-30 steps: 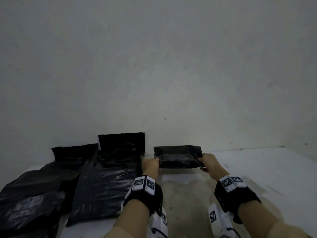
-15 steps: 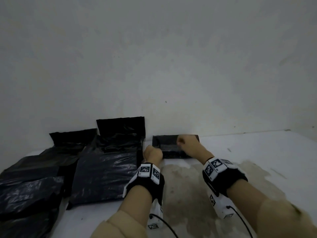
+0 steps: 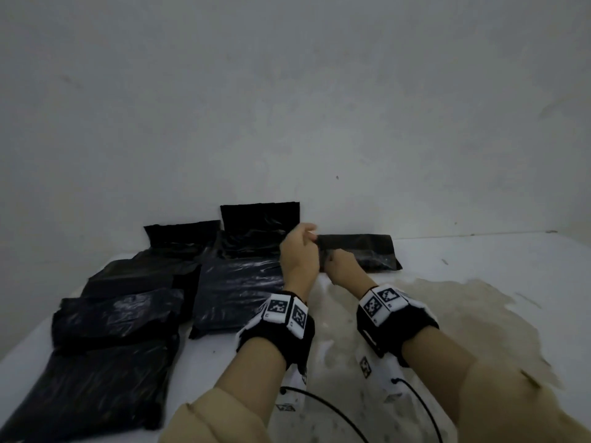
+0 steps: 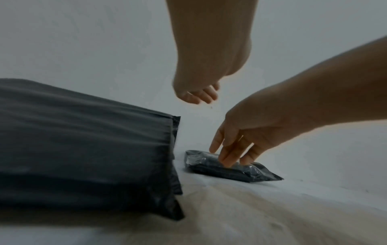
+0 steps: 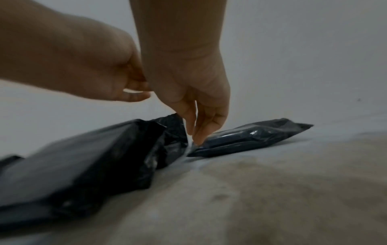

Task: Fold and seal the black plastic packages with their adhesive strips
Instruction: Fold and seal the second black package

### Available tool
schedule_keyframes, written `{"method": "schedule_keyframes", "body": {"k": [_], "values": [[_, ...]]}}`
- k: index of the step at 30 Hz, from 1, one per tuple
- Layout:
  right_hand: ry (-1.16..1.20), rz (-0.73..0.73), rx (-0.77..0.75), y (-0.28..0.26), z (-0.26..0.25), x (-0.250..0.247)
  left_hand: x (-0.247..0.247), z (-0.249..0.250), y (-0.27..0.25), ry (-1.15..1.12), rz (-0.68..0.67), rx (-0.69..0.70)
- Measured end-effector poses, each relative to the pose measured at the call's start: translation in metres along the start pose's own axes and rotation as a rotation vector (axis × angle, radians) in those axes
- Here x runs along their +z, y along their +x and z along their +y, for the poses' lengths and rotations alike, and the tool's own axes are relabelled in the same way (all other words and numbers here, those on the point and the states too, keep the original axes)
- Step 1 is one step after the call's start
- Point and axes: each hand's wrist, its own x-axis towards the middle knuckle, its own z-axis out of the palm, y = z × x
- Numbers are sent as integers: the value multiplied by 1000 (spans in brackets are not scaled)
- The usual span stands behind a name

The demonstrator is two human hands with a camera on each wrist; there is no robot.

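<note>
We press one small pack shut; more packs wait.
Our right hand [image 4: 247, 140] presses flat fingers on the small black pack [image 3: 367, 252]; our left hand [image 3: 299, 251] hangs loose, holding nothing; big packs [image 3: 236, 292] wait left of our grip.

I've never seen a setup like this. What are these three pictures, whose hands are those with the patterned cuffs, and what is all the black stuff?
No machine: a person works bare-handed, wearing cameras. The wide picture comes from the head, and the other two come from each wrist, looking along the fingers. The patterned cuffs sit on those wrists. On the white table lie black plastic packages: large packages on the left and a small package by the wall. The right hand touches the small package's end with straight fingers. The left hand is raised beside it, fingers curled. It may pinch a thin pale strip, but that is too blurred to tell.
</note>
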Motion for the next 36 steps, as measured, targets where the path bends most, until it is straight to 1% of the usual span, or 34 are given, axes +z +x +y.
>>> {"method": "schedule_keyframes", "body": {"k": [2, 3, 4, 5, 7, 8, 10, 13, 16, 18, 21, 24, 26, 28, 31, 34, 36], "values": [[111, -32, 19, -8, -18, 8, -33, -4, -3, 104, 218, -55], [163, -43, 24, -13, -27, 11, -50, -8, -4, 186, 297, -96], [205, -45, 24, -17, -34, 16, -67, -12, -5, 286, 331, -138], [233, -45, 38, -23, -42, 20, -83, -16, -7, 389, 319, -183], [278, -66, 91, -31, -54, 31, -110, -23, -13, 558, 212, -282], [302, -78, 111, -34, -57, 37, -120, -26, -15, 597, 151, -330], [373, -75, 141, -40, -63, 46, -136, -32, -16, 591, 57, -416], [450, -8, 184, -49, -66, 52, -149, -39, -12, 511, -56, -520], [526, 8, 197, -62, -68, 51, -156, -40, -13, 451, -127, -529], [588, 46, 198, -74, -69, 44, -159, -35, -16, 398, -111, -525], [699, 97, 189, -95, -77, 28, -163, -18, -22, 280, -4, -485], [805, 161, 158, -127, -87, 5, -178, 2, -39, 135, 62, -382], [897, 160, 145, -156, -94, -8, -192, 15, -61, 20, 93, -331], [987, 126, 122, -201, -101, -16, -210, 30, -99, -55, 119, -299], [1078, 82, 54, -263, -103, -14, -230, 57, -164, -274, 57, -261], [1070, 78, 1, -315, -99, -5, -250, 72, -214, -452, 10, -328], [1065, 58, -28, -337, -94, 3, -261, 74, -236, -522, 1, -366]]}}
